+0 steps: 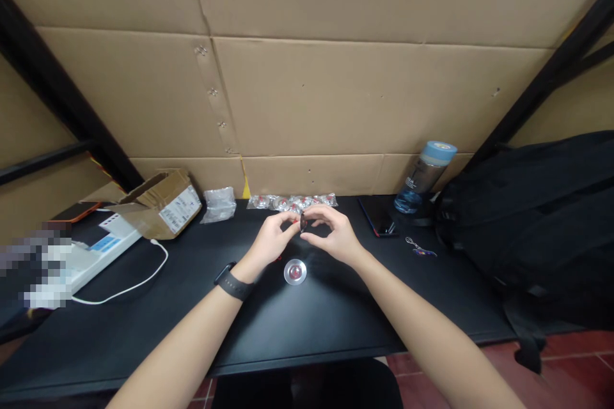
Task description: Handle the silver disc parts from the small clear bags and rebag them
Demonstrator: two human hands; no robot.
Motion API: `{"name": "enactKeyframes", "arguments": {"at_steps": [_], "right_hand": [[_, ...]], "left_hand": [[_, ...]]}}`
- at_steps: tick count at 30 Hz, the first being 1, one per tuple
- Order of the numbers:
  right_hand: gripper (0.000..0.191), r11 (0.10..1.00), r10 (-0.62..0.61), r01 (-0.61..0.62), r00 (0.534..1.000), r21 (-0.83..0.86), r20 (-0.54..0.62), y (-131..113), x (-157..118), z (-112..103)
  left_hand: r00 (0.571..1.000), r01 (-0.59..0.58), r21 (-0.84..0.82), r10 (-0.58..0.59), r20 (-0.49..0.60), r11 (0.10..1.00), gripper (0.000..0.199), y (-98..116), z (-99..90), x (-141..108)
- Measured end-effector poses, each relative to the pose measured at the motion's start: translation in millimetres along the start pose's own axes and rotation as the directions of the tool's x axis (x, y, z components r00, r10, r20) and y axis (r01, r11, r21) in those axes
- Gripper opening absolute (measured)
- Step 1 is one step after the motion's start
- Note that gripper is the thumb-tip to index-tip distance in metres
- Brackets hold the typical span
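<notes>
Between my hands, above the black table, is a small dark round piece [303, 223] seen nearly edge-on. My left hand [275, 238] pinches it from the left, with a bit of red at the fingertips. My right hand [334, 234] curves round its right side, thumb and fingers touching or very near its edge. Below them on the table lies a round silvery disc [295, 272] with a red centre. Behind my hands, a row of clear-wrapped pieces with red centres [261, 202] runs along the cardboard wall.
On the black table [316, 326] are an open cardboard box [180, 211], plastic packets [219, 204], a white power strip [103, 255] with a cable, a phone [378, 217], a bottle [423, 179] and a keychain [421, 249]. A black backpack [542, 223] occupies the right side.
</notes>
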State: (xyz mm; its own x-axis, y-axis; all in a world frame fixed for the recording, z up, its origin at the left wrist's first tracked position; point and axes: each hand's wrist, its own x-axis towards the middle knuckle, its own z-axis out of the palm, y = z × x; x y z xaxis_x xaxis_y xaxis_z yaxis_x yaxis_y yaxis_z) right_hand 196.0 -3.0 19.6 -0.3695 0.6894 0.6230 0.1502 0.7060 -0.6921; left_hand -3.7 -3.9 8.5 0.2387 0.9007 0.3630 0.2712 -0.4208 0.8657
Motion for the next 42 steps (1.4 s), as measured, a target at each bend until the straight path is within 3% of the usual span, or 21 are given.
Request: {"name": "enactKeyframes", "arguments": {"at_steps": [3, 7, 10, 14, 17, 23, 30, 32, 34, 36, 38, 40, 42], "right_hand": [[0.037, 0.999, 0.036, -0.036, 0.999, 0.016, 0.006, 3.6, -1.5, 3.1], [0.040, 0.992, 0.098, -0.097, 0.995, 0.075, -0.010, 9.3, -2.5, 6.7], [0.033, 0.994, 0.107, -0.107, 0.994, 0.021, 0.014, 10.5, -1.1, 3.0], [0.013, 0.982, -0.059, 0.071, 0.996, -0.176, 0.070, 10.8, 1.2, -6.0], [0.013, 0.950, -0.184, 0.188, 0.982, -0.251, 0.041, 14.5, 1.0, -8.2], [0.011, 0.909, -0.302, 0.299, 0.953, -0.291, 0.038, 17.9, 0.5, -7.2], [0.012, 0.862, -0.273, 0.303, 0.953, -0.405, 0.133, 5.6, 1.9, -7.6], [0.012, 0.853, -0.240, 0.283, 0.959, -0.438, 0.151, 4.7, 1.1, -7.3], [0.011, 0.843, -0.182, 0.255, 0.964, -0.475, 0.194, 5.8, 0.3, -7.5], [0.010, 0.830, -0.107, 0.224, 0.963, -0.511, 0.248, 7.2, 0.1, -9.1], [0.009, 0.821, -0.046, 0.189, 0.962, -0.538, 0.268, 7.2, 0.8, -12.5], [0.010, 0.818, -0.012, 0.149, 0.970, -0.555, 0.243, 5.5, 2.2, -17.5], [0.009, 0.819, 0.014, 0.126, 0.971, -0.559, 0.239, 4.4, 3.2, -23.0]], "left_hand": [[1.000, -0.006, 0.043, 0.006, 0.017, 0.999, 0.020, 1.1, 1.2, -1.4], [0.994, -0.087, 0.214, 0.098, -0.042, 0.973, 0.014, 3.0, 1.7, -2.7], [0.992, -0.075, 0.311, 0.102, -0.072, 0.948, 0.012, 1.7, 0.6, -2.4], [0.993, -0.072, 0.217, 0.090, -0.074, 0.974, 0.013, -4.2, -0.6, 0.8], [0.997, -0.071, 0.083, 0.074, -0.026, 0.994, 0.015, -7.2, 0.3, 3.5], [1.000, -0.001, -0.070, 0.003, 0.027, 0.998, 0.019, -4.4, 0.7, 3.1], [0.987, 0.097, -0.214, -0.067, 0.146, 0.972, 0.028, 1.3, -0.4, 0.5], [0.984, 0.093, -0.151, -0.068, 0.164, 0.984, 0.031, 1.0, -3.0, 1.9], [0.989, 0.057, 0.061, -0.065, 0.130, 0.996, 0.034, -2.1, -10.7, 4.2], [0.997, 0.037, 0.402, -0.063, 0.051, 0.915, 0.031, -8.4, -25.6, 6.5], [0.996, 0.088, 0.692, -0.086, -0.038, 0.716, 0.024, -17.3, -47.6, 7.3], [0.978, 0.206, 0.818, -0.143, -0.153, 0.537, 0.022, -27.7, -73.5, 5.8], [0.945, 0.325, 0.851, -0.180, -0.274, 0.412, 0.036, -38.1, -99.1, 2.0]]}}
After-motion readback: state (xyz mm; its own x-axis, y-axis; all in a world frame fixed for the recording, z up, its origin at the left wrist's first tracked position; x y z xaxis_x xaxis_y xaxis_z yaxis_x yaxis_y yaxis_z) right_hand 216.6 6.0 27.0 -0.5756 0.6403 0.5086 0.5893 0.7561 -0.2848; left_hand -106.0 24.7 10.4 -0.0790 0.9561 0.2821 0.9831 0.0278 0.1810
